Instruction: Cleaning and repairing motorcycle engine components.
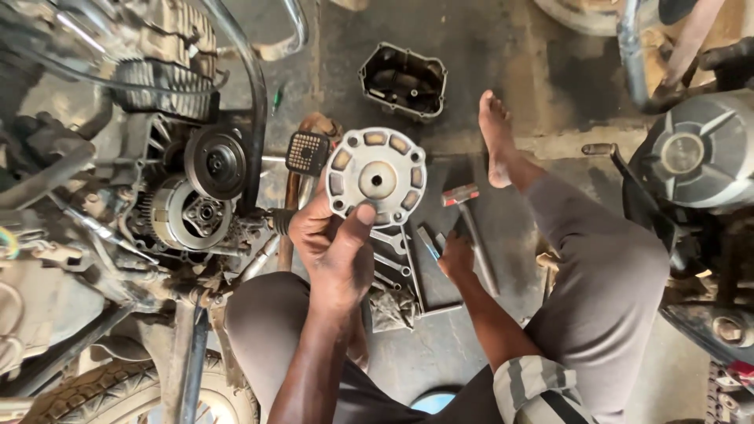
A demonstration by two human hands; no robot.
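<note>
Metal disc, round, pale grey, ringed with slots, hub hole in the middle; lower rim hidden behind the left hand. Pinched there: thumb laid on the face just below the hub, remaining fingers curled behind, out of sight. Right hand lower and to the right of that thumb, fingertips down among flat spanners on the ground; grip hard to make out, cannot tell whether closed on anything. Hammer with a red-marked head just beside those fingertips. Oil-stained concrete floor, dark and grimy. Opened motorcycle engine left of the disc, partly cut off. Black cover well above the disc, on the floor.
</note>
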